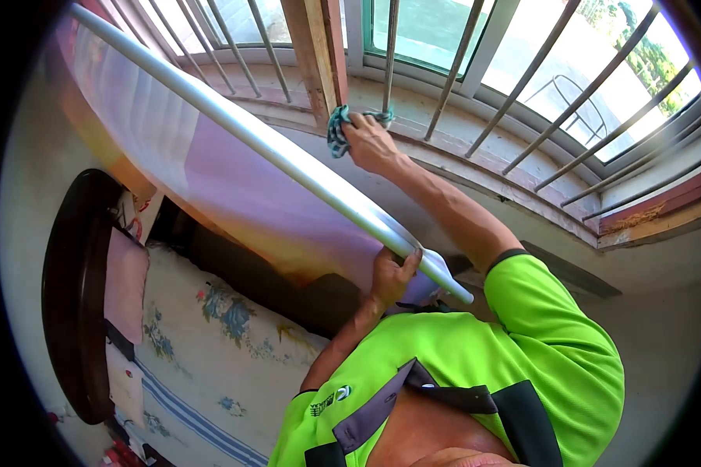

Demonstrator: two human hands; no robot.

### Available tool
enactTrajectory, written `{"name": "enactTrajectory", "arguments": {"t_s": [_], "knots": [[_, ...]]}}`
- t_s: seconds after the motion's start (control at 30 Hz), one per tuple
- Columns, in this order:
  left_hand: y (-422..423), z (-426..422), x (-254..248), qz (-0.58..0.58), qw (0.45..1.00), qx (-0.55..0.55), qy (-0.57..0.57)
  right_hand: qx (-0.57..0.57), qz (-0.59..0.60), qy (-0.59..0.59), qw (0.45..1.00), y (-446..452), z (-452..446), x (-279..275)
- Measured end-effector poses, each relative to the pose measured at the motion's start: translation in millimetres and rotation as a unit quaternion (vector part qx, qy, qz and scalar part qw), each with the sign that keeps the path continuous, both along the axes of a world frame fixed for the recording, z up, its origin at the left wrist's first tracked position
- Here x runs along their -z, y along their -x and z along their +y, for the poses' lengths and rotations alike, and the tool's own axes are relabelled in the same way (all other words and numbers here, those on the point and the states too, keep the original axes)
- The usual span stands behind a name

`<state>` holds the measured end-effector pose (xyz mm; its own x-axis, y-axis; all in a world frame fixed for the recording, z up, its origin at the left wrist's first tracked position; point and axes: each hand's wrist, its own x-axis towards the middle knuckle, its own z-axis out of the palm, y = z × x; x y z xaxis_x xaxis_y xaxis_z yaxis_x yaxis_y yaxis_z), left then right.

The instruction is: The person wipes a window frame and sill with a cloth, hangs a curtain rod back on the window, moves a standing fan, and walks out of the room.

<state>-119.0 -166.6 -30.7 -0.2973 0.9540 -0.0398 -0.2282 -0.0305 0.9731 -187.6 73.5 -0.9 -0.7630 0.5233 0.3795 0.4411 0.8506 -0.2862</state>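
Note:
A crumpled green-and-dark checked cloth [339, 132] is bunched in my right hand [372, 143], pressed against the wooden window frame [319, 70] near the foot of the upright post. My left hand [395, 274] grips the lower edge of a roller blind [249, 175], near the right end of its pale bar [280, 156]. The blind's thin purple and orange sheet slopes from upper left to my chest. Part of my left hand's fingers is hidden behind the blind.
Metal window bars [449, 70] run along the sill [413, 124], with sliding glass panes [424, 35] behind them. Below the blind lies a bed with a flowered sheet [202, 373], a pink pillow [126, 284] and a dark curved headboard [74, 300].

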Motion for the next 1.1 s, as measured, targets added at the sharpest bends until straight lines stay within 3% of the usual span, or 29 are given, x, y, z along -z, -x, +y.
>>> {"name": "enactTrajectory", "arguments": {"t_s": [0.07, 0.23, 0.4, 0.5, 0.57, 0.63, 0.7, 0.8, 1.1], "knots": [[1, -1, -5, 0.01, 1.0, -0.002, 0.014, -0.014, -0.052, -0.051, 0.997, 11, -2, -2], [-5, -1, -6, -0.029, 0.999, -0.02, 0.03, 0.012, -0.114, -0.036, 0.993, 7, -1, -9], [1, -3, -12, 0.016, 1.0, 0.001, 0.009, 0.103, -0.247, 0.143, 0.953, -41, -11, -47], [4, -3, -8, 0.017, 1.0, -0.003, 0.0, 0.13, -0.246, 0.127, 0.952, -53, -13, -47], [4, -2, -8, 0.011, 1.0, -0.008, 0.004, 0.118, -0.156, 0.128, 0.972, -39, -6, -45], [4, -5, -6, 0.005, 1.0, -0.004, 0.009, 0.108, -0.142, 0.11, 0.978, -7, -2, -31], [1, -3, -4, 0.037, 0.997, -0.022, 0.059, 0.041, -0.108, -0.026, 0.993, 16, 7, 0], [0, -4, -5, 0.003, 0.999, -0.032, 0.039, 0.05, -0.129, -0.032, 0.99, 8, 0, -3], [4, 1, -3, 0.012, 0.999, 0.001, -0.04, 0.18, -0.161, 0.043, 0.969, -194, -28, -21]]}}
